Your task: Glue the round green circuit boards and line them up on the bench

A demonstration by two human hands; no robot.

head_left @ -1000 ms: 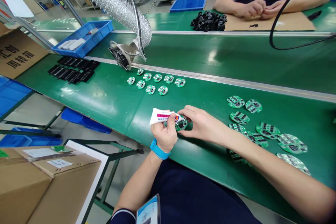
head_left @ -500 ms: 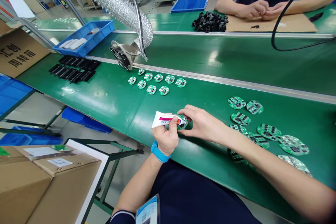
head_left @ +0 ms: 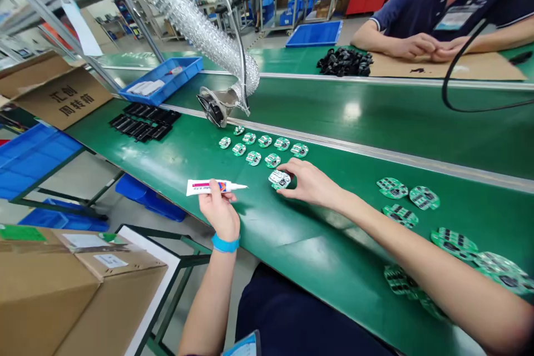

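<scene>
My left hand (head_left: 219, 212), a blue band on its wrist, is closed around a white glue tube (head_left: 200, 187) whose pointed nozzle faces right. Between the thumb and fingers of my right hand (head_left: 307, 181) is a round green circuit board (head_left: 279, 179), held by its edge just above the bench. Two short rows of similar boards (head_left: 253, 158) lie beyond it on the green bench (head_left: 200, 150). More round boards (head_left: 392, 188) are spread to the right, some partly hidden under my right forearm.
A silver duct with a fan (head_left: 212, 109) hangs over the rows. Black parts (head_left: 144, 120), a blue tray (head_left: 162, 80) and a cardboard box (head_left: 69, 94) stand left. Across the bench a person (head_left: 421, 44) sits by a black pile (head_left: 345, 62). A large carton (head_left: 50, 283) is at lower left.
My left hand has drawn the glue tube left, away from the circuit board. My right hand has carried the board toward the rows and tilted it. The view has shifted.
</scene>
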